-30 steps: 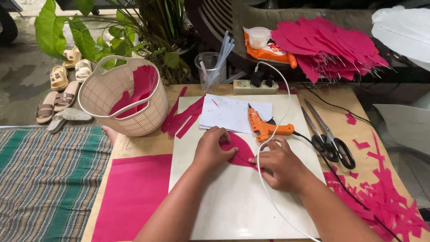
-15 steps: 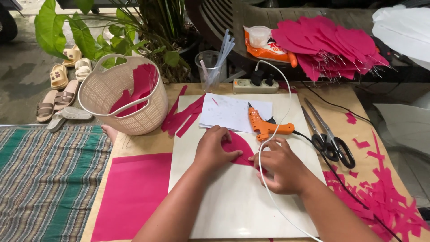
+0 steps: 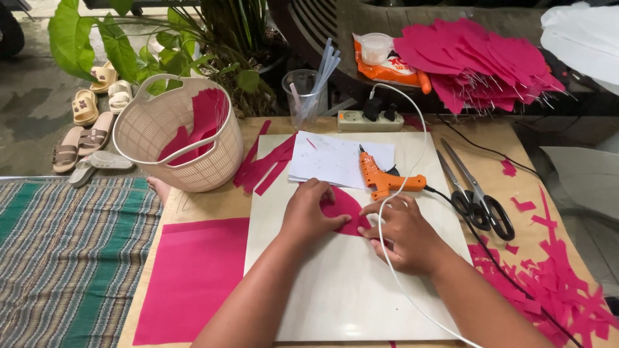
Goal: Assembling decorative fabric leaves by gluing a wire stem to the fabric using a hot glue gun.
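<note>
Step in hand: pressing and shaping a pink paper piece (image 3: 345, 209) flat on the white board (image 3: 348, 290), centre of frame; likely folding or sticking it down.
Left hand (image 3: 309, 216): palm down, fingers loosely curled, pinning the piece's left edge.
Right hand (image 3: 403, 232): half closed, fingertips pinching the piece's right corner; white cord (image 3: 387, 258) draped across it.
Close by: orange glue gun (image 3: 380, 177) just above, scissors (image 3: 477, 196) at right.
Next move, judged: steady fingertip pressure, edges kept aligned.
Change from earlier frames: barely any; both hands on the same piece, right fingers slightly nearer the corner.
</note>
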